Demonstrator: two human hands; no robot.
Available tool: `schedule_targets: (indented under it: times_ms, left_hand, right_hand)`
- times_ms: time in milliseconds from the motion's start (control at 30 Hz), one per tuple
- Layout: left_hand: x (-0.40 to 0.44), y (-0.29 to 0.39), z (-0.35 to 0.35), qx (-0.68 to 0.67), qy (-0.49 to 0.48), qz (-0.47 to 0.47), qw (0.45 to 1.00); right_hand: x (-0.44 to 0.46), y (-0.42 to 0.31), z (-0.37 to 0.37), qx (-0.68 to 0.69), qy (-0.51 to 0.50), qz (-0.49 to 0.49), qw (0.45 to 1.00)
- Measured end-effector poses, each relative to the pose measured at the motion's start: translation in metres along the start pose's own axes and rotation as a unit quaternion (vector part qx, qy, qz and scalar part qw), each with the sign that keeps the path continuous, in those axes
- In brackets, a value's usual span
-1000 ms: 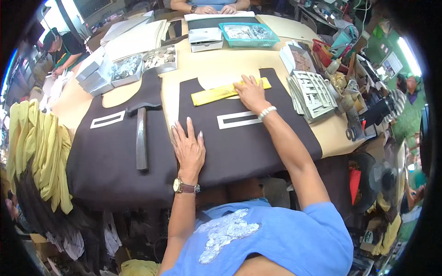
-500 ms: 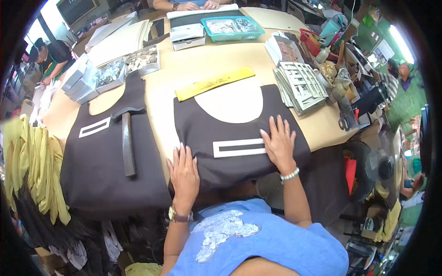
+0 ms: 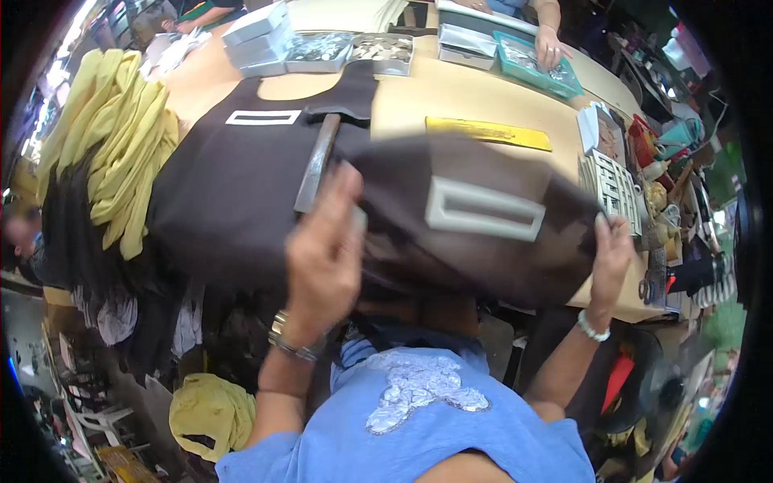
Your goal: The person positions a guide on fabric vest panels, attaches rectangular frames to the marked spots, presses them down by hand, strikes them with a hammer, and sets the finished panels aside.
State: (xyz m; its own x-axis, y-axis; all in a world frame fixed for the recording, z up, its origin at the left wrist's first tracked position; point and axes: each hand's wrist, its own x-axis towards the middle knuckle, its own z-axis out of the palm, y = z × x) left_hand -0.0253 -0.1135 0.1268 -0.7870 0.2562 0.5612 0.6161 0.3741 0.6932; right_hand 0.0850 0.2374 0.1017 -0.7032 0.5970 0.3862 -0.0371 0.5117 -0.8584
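A dark fabric panel (image 3: 564, 249) bearing a white rectangular frame (image 3: 485, 211) is raised off the table and blurred by motion. My right hand (image 3: 612, 253) pinches its right edge. At its left edge, my left hand (image 3: 322, 253) is closed on the fabric, fingers smeared by movement. Left of it lies a second dark panel (image 3: 225, 181) with a curved cutout and its own white frame (image 3: 263, 117). A hammer (image 3: 318, 161) rests on that second panel, close behind my left hand. The yellow strip (image 3: 489, 134) lies on the table beyond the raised panel.
Yellow and dark cloth pieces (image 3: 109, 153) hang over the left table edge. Boxes of small parts (image 3: 382, 55) and a teal basket (image 3: 539, 64) stand at the back, where another person's hand (image 3: 551, 48) reaches in. White frame sheets (image 3: 616, 189) are stacked at right.
Both hands lay flat on the panel before; now they grip its edges and have lifted it. The view has swung right. The other person's hand has moved into the teal basket.
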Motion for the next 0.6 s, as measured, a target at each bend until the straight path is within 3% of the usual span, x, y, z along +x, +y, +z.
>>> schedule_targets:
  times_ms: [33, 67, 133, 200, 333, 400, 433, 500, 533, 600]
  left_hand:
    - [0.012, 0.0, -0.018, -0.017, 0.061, -0.003, 0.998]
    - [0.026, 0.008, -0.043, 0.062, 0.122, 0.028, 0.99]
    - [0.037, 0.018, -0.092, 0.072, 0.233, 0.054, 0.968]
    - [0.038, 0.021, -0.148, 0.118, 0.307, 0.099, 0.939]
    - [0.025, 0.05, -0.233, 0.203, 0.41, 0.067, 0.887]
    - [0.025, 0.051, -0.264, 0.245, 0.431, 0.08, 0.865]
    - [0.025, 0.05, -0.281, 0.272, 0.439, 0.091, 0.852]
    - [0.039, 0.04, -0.309, 0.325, 0.423, 0.104, 0.839]
    - [0.051, 0.031, -0.321, 0.35, 0.407, 0.109, 0.837]
    - [0.088, 0.006, -0.339, 0.406, 0.359, 0.116, 0.832]
  right_hand:
    - [0.014, -0.025, 0.005, 0.012, -0.006, -0.041, 0.999]
    - [0.026, -0.051, 0.013, 0.025, -0.009, -0.083, 0.996]
    - [0.035, -0.115, 0.039, 0.155, -0.059, -0.103, 0.981]
    - [0.046, -0.148, 0.049, 0.214, -0.145, -0.146, 0.955]
    - [0.049, -0.199, 0.084, 0.307, -0.266, -0.152, 0.901]
    - [0.069, -0.217, 0.095, 0.227, -0.282, -0.344, 0.867]
    - [0.075, -0.23, 0.108, 0.142, -0.241, -0.534, 0.798]
    - [0.076, -0.252, 0.131, 0.231, -0.31, -0.524, 0.759]
    - [0.073, -0.261, 0.143, 0.392, -0.408, -0.307, 0.765]
    - [0.075, -0.27, 0.166, 0.498, -0.456, -0.071, 0.734]
